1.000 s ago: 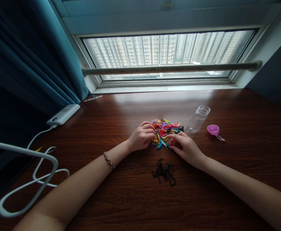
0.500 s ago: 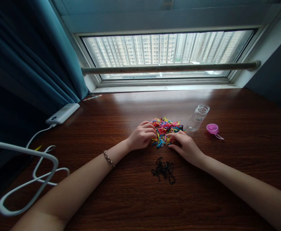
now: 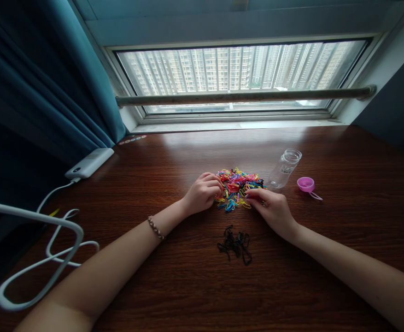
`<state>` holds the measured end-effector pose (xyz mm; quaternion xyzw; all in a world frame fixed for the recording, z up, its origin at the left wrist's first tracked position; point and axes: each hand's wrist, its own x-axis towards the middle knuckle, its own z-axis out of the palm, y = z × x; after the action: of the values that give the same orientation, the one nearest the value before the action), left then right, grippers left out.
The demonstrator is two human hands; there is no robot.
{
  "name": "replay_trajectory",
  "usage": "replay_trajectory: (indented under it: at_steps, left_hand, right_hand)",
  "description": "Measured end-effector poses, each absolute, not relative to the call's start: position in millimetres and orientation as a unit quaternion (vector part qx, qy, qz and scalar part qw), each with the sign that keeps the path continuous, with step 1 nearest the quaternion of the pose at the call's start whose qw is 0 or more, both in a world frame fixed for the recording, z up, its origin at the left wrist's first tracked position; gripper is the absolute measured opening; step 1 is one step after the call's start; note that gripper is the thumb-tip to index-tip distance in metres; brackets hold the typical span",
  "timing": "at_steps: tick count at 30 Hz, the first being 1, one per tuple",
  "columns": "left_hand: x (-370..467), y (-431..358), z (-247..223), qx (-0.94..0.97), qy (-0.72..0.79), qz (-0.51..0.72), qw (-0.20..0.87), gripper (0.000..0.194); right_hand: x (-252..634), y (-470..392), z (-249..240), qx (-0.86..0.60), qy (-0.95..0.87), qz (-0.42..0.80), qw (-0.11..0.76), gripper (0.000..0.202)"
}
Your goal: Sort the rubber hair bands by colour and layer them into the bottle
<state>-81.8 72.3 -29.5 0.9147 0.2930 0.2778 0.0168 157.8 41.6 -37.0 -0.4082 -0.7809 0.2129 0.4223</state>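
Note:
A heap of small coloured rubber bands [image 3: 234,186], pink, red, yellow, blue and some black, lies on the brown wooden table. My left hand [image 3: 204,192] rests at the heap's left edge, its fingers loosely curved and a little apart, touching the bands. At the lower right of the heap, my right hand [image 3: 272,207] has thumb and forefinger pinched together; what sits between the tips is too small to make out. Nearer to me is a separate small pile of black rubber bands [image 3: 235,245], apart from both hands.
Behind my right hand stands a clear bottle [image 3: 284,170] without its lid. A pink cap with a loop [image 3: 306,185] lies to its right. On the left are a white power bank [image 3: 89,163] and a looping white cable [image 3: 79,235]. A window bar [image 3: 236,97] crosses beyond the table.
My right hand has shifted slightly right, and its thumb and forefinger have come together. My left hand has barely moved. Both piles look much the same.

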Motion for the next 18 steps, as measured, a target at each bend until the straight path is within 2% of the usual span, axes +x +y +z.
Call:
replay_trajectory:
  at_steps: [10,14,18]
  left_hand:
    - [-82.8,74.1,-31.0,0.937,0.26,0.232,0.022,0.028]
    - [-83.8,74.4,-35.3,0.932,0.259,0.252,0.029,0.028]
    - [-83.5,74.3,-36.6,0.909,0.278,0.306,0.046,0.034]
  right_hand:
    - [158.9,41.5,-34.6,-0.434,-0.757,0.228,0.433,0.021]
    - [156.8,38.3,-27.2,-0.416,-0.76,0.214,0.451,0.014]
    - [153.2,25.3,-20.6,-0.333,-0.796,0.225,0.453,0.012]
